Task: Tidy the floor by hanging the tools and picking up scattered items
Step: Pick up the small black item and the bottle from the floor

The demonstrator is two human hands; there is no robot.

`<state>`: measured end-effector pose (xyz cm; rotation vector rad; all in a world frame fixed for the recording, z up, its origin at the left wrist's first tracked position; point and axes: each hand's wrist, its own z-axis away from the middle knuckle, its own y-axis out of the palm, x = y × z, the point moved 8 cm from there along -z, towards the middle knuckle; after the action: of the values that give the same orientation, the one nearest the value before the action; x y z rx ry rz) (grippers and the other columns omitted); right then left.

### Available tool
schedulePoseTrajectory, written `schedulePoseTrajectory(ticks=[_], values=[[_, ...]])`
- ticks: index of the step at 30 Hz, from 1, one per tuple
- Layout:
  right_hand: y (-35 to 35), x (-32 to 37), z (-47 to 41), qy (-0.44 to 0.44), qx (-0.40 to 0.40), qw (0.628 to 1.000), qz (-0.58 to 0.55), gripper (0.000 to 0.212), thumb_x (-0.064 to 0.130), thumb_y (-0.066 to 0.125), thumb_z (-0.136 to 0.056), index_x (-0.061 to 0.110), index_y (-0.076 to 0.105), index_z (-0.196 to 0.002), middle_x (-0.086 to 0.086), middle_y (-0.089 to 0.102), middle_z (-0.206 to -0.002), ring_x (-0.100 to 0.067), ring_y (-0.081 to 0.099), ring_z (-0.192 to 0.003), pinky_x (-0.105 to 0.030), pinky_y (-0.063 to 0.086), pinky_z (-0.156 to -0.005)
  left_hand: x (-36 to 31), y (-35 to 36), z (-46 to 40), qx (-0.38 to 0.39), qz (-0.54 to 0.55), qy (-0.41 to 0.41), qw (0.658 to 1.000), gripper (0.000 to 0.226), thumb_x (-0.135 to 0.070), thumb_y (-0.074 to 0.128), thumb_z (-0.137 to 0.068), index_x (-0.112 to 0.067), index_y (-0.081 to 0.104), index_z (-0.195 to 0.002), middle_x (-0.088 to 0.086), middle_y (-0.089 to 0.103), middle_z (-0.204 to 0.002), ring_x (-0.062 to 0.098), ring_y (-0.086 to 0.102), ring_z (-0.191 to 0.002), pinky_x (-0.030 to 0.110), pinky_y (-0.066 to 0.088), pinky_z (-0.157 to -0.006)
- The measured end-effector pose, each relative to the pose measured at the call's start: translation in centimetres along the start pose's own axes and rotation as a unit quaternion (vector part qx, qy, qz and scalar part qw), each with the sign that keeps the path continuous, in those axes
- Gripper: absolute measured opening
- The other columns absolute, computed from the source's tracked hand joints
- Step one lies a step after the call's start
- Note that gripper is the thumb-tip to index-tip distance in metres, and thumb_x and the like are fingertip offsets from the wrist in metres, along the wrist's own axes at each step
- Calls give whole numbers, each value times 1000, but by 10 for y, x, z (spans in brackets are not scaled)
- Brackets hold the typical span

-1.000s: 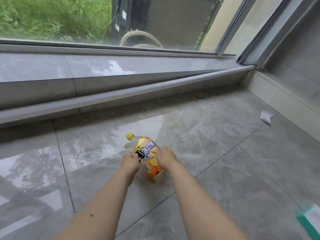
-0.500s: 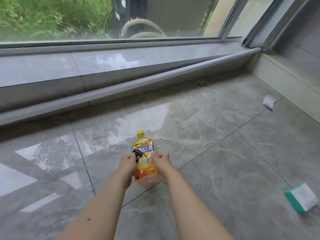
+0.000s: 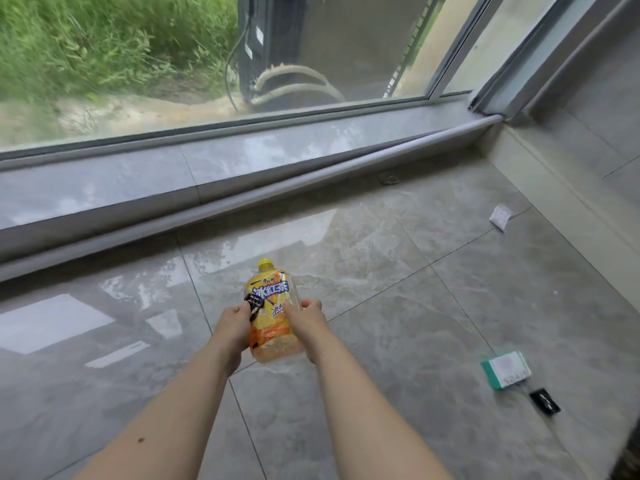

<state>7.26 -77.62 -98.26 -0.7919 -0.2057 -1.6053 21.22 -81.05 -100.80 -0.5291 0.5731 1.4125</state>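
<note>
I am gripping the iced-tea bottle (image 3: 275, 317) above the floor (image 3: 433, 323) between my left hand (image 3: 233, 325), apparently also pinching a small dark item (image 3: 254, 304), and right hand (image 3: 306, 323), risking either slipping free.

Two bare forearms come in from the bottom edge; no sleeves, no watch, no bands or rings to be seen; the left forearm (image 3: 180, 410) carries one small dark mole partway along its upper side; the right forearm (image 3: 360, 403) is unmarked; the left hand (image 3: 235, 327) and right hand (image 3: 308, 323) wear no gloves; nails too small to tell.
</note>
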Motion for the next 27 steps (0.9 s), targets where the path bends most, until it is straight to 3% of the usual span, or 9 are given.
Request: schedulePoseTrajectory(ticks=[4,8,12,20,24,27], values=[[-6,53,55,-7,17,1000,6,28,29,53,-92,17,34,-109,-13,54,-126,-28,59,-111,-40,52,-95,-50,-17,51,-18,26,-3,1000,34,-26,32,-102,-6,57,-90,11,61,-86,22,57,-67,26,41,-58],[-3,121,99,-32,14,998,47,42,29,56,-90,12,37,-123,-14,53,-130,-30,58,-115,-44,49,-100,-104,-42,86,-42,44,2,998,34,-28,30,-102,-8,54,-88,7,58,-74,17,51,-59,25,40,-57],[2,171,137,-50,24,996,64,47,29,56,-90,10,35,-128,-13,51,-131,-29,58,-116,-40,51,-98,-151,-64,108,-37,56,5,998,32,-31,32,-102,-8,54,-110,10,64,-93,23,59,-73,27,45,-59],[17,236,193,-78,38,993,82,51,30,57,-90,8,35,-130,-14,50,-134,-30,55,-120,-41,47,-103,-218,-102,146,-47,50,37,997,37,-29,29,-104,-15,56,-81,4,62,-78,17,56,-64,25,42,-57],[22,252,212,-85,55,990,96,51,30,57,-90,8,34,-130,-14,51,-134,-29,55,-120,-40,47,-102,-231,-114,168,-61,50,48,996,43,-30,28,-104,-15,60,-79,7,65,-81,22,60,-71,32,47,-68],[27,259,224,-85,78,987,107,50,29,56,-90,7,33,-129,-15,51,-133,-30,56,-119,-40,48,-101,-231,-124,182,-79,69,37,994,43,-32,27,-104,-8,62,-94,12,68,-91,29,64,-85,42,51,-87]])
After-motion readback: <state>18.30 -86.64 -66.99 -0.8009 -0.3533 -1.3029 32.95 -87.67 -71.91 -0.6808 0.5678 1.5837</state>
